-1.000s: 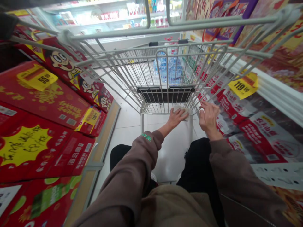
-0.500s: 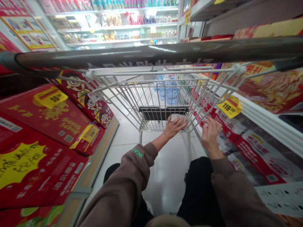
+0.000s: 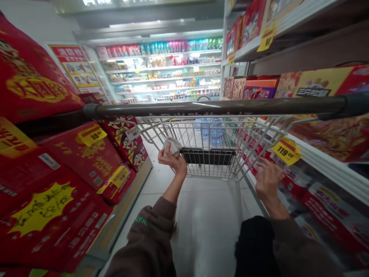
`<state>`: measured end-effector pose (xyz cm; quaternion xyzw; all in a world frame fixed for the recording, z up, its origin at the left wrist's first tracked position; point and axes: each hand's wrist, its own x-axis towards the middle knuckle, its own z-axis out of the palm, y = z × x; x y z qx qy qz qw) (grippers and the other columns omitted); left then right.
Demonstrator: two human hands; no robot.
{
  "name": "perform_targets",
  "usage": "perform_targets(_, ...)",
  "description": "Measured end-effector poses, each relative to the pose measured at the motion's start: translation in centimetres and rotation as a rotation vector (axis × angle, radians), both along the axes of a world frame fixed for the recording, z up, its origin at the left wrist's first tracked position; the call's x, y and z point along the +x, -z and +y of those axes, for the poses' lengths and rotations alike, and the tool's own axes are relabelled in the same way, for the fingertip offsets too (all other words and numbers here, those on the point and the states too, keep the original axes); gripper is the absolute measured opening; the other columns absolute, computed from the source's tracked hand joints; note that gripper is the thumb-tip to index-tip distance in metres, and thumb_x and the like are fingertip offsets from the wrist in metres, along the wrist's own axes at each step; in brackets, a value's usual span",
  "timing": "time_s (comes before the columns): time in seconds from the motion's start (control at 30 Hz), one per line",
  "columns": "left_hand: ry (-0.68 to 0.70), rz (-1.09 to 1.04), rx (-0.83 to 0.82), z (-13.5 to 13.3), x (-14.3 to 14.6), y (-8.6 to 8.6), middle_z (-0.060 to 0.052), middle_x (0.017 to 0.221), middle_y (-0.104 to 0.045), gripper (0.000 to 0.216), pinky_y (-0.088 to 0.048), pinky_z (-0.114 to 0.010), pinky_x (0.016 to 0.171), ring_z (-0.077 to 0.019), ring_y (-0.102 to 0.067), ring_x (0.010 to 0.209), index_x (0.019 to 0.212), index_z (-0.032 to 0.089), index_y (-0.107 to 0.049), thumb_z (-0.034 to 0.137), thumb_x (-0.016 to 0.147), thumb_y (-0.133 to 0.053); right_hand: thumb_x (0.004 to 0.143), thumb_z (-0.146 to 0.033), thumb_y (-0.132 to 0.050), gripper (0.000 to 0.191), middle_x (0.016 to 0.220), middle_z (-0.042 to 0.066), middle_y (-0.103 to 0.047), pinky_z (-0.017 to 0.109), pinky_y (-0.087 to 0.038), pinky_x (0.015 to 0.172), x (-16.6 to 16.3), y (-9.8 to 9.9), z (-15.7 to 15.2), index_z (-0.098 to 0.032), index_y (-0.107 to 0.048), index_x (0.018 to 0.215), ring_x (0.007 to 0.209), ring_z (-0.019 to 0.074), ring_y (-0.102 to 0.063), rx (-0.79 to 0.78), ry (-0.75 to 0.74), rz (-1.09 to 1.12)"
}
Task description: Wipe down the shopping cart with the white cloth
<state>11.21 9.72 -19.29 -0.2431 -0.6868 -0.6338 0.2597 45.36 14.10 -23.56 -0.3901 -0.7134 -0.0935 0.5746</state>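
A wire shopping cart (image 3: 210,150) stands in front of me, its dark handle bar (image 3: 219,107) crossing the view at chest height. My left hand (image 3: 173,158) is raised at the cart's left rear side, closed around a crumpled grey-white cloth (image 3: 173,146). My right hand (image 3: 268,181) is at the cart's right lower frame, fingers curled against the wires; I cannot make out whether it grips one. Water bottles (image 3: 209,130) lie inside the basket at the far end.
Red gift boxes (image 3: 86,157) with yellow price tags are stacked on the left. A low freezer case (image 3: 325,169) with red packs runs along the right under a shelf (image 3: 282,27). A lit chiller wall (image 3: 164,73) closes the aisle ahead. Pale floor (image 3: 207,219) lies beneath me.
My view has tilted up, so the handle bar sits lower in frame. My left hand lifted the cloth from the cart's lower rear rail up and left to the side wires. The right hand stayed low.
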Motion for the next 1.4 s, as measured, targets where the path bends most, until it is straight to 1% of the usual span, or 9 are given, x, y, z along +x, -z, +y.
perform_targets(0.17,0.051,-0.070,0.042,1.4,3.6,-3.6,-0.021,0.144,-0.036,0.063,-0.030,-0.065,0.120,-0.0377,-0.034,0.143,0.148,0.019,-0.047,0.003,0.087,-0.046,0.098,-0.029,-0.043,0.026,0.131,0.014,-0.069,0.060,-0.042,0.102,-2.7,-1.9,-1.0,-0.025,-0.064,0.112,0.119,0.0365,-0.060,0.056,-0.064,0.020)
perform_targets(0.33,0.312,0.578,-0.039,2.9,8.9,-1.2,-0.011,0.127,-0.054,0.042,-0.042,-0.051,0.108,-0.0302,-0.048,0.122,0.127,0.031,-0.070,0.011,0.094,-0.055,0.100,-0.028,-0.043,0.024,0.132,0.013,-0.069,0.054,-0.040,0.104,-5.7,-6.2,-3.5,-0.022,-0.062,0.113,0.121,0.0313,-0.061,0.165,-0.136,0.013)
perform_targets(0.47,0.342,0.821,-0.166,0.9,4.5,-0.9,-0.007,0.118,-0.063,0.036,-0.040,-0.049,0.106,-0.0280,-0.051,0.116,0.120,0.040,-0.076,0.018,0.094,-0.063,0.100,-0.028,-0.045,0.024,0.134,0.012,-0.069,0.052,-0.041,0.105,-7.7,-10.3,-5.1,-0.022,-0.062,0.116,0.122,0.0301,-0.062,0.300,-0.203,-0.011)
perform_targets(0.63,0.095,0.410,-0.091,-5.3,-6.5,-4.7,-0.013,0.124,-0.060,0.040,-0.032,-0.057,0.114,-0.0346,-0.048,0.127,0.112,0.029,-0.080,0.009,0.087,-0.056,0.100,-0.028,-0.044,0.024,0.133,0.012,-0.069,0.051,-0.040,0.104,-10.8,-12.6,-6.3,-0.022,-0.061,0.115,0.120,0.0300,-0.063,0.379,-0.276,-0.034)
perform_targets(0.77,-0.035,0.315,0.029,-9.5,-11.4,-7.2,-0.013,0.120,-0.055,0.037,-0.028,-0.059,0.119,-0.0358,-0.046,0.129,0.108,0.023,-0.079,0.009,0.079,-0.062,0.099,-0.027,-0.046,0.023,0.133,0.012,-0.069,0.048,-0.040,0.102,-14.1,-13.7,-7.6,-0.021,-0.059,0.116,0.117,0.0287,-0.062,0.448,-0.329,-0.071)
perform_targets(0.97,-0.062,0.111,0.406,-8.2,-10.2,-10.1,-0.014,0.134,-0.041,0.053,-0.037,-0.047,0.119,-0.0270,-0.045,0.131,0.139,0.023,-0.054,0.015,0.087,-0.060,0.098,-0.030,-0.048,0.025,0.138,0.010,-0.065,0.046,-0.041,0.104,-18.6,-18.5,-11.2,-0.023,-0.059,0.120,0.122,0.0274,-0.059,0.588,-0.364,-0.084)
perform_targets(1.1,0.077,0.176,0.268,-6.3,-8.2,-8.3,-0.011,0.129,-0.043,0.050,-0.040,-0.047,0.114,-0.0263,-0.047,0.127,0.134,0.027,-0.056,0.010,0.087,-0.055,0.098,-0.035,-0.051,0.037,0.149,0.013,-0.057,0.050,-0.036,0.110,-20.7,-22.7,-13.4,-0.021,-0.057,0.132,0.136,0.0314,-0.050,0.548,-0.234,-0.163)
perform_targets(1.23,0.123,0.393,0.167,-8.6,-8.0,-6.5,-0.010,0.121,-0.046,0.048,-0.042,-0.049,0.108,-0.0267,-0.048,0.118,0.125,0.026,-0.063,0.005,0.084,-0.051,0.099,-0.037,-0.047,0.047,0.133,0.017,-0.065,0.052,-0.035,0.106,-21.9,-25.1,-13.3,-0.015,-0.054,0.140,0.127,0.0338,-0.053,0.395,-0.169,-0.289)
perform_targets(1.4,-0.066,0.731,0.428,-13.1,-6.7,-12.5,-0.009,0.128,-0.042,0.056,-0.043,-0.046,0.108,-0.0258,-0.046,0.123,0.143,0.033,-0.050,0.011,0.091,-0.054,0.102,-0.043,-0.038,0.044,0.104,0.014,-0.070,0.044,-0.035,0.093,-22.1,-25.4,-11.4,-0.014,-0.066,0.121,0.100,0.0287,-0.057,0.435,-0.088,-0.282)
